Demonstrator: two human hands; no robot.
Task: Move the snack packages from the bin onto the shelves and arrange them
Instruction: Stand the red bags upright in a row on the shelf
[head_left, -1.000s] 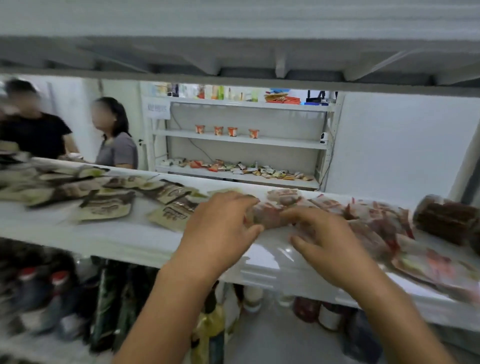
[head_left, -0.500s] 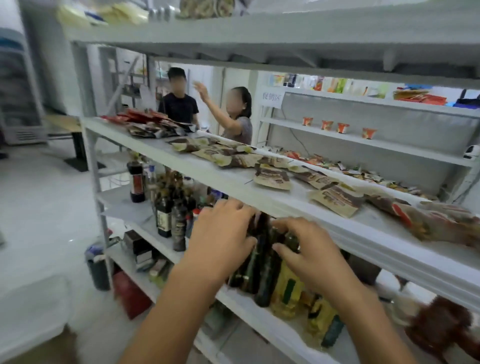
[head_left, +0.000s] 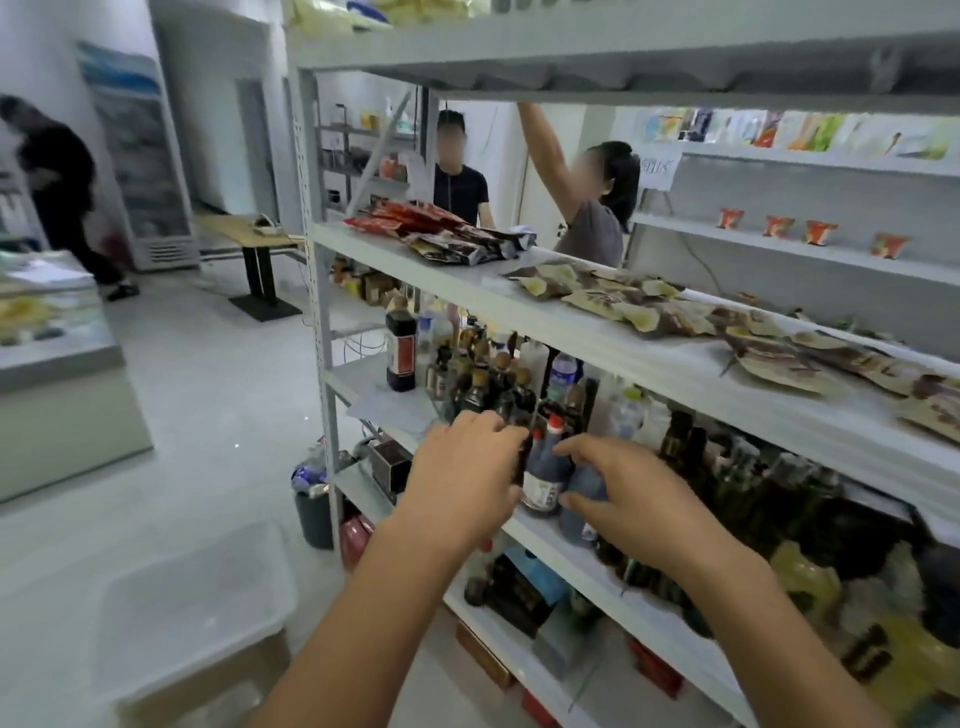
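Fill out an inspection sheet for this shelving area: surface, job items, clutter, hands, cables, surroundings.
Surface: white shelf, front strip bare.
Job's things: snack packets lie flat on the shelf; bin on the floor, contents unclear.
Clutter: bottles crowd the tier below.
Hands: left hand and right hand loosely curled, holding nothing, in front of the bottles.
Cables: thin cord behind the shelf.
Surroundings: people behind the shelf; fridge and table at left.
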